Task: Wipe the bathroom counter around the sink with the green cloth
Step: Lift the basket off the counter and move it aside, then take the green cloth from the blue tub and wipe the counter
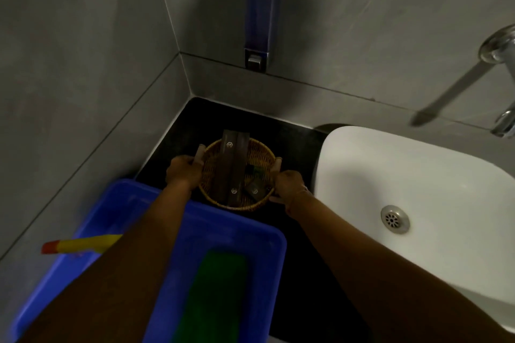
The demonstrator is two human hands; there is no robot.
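Note:
The green cloth [216, 298] lies folded inside a blue plastic tub [267, 248] at the lower left. A round wicker basket [214, 164] holding dark brown packets sits on the black counter [292, 131] in the corner, left of the white sink [404, 175]. My left hand [182, 170] grips the basket's left handle and my right hand [288, 185] grips its right handle. Whether the basket rests on the counter or is lifted off it I cannot tell.
A metal soap dispenser [259, 17] hangs on the grey tiled wall above the corner. A chrome tap [498, 50] juts out at the right edge above the sink. A yellow bottle with a red cap [75, 243] lies at the tub's left side.

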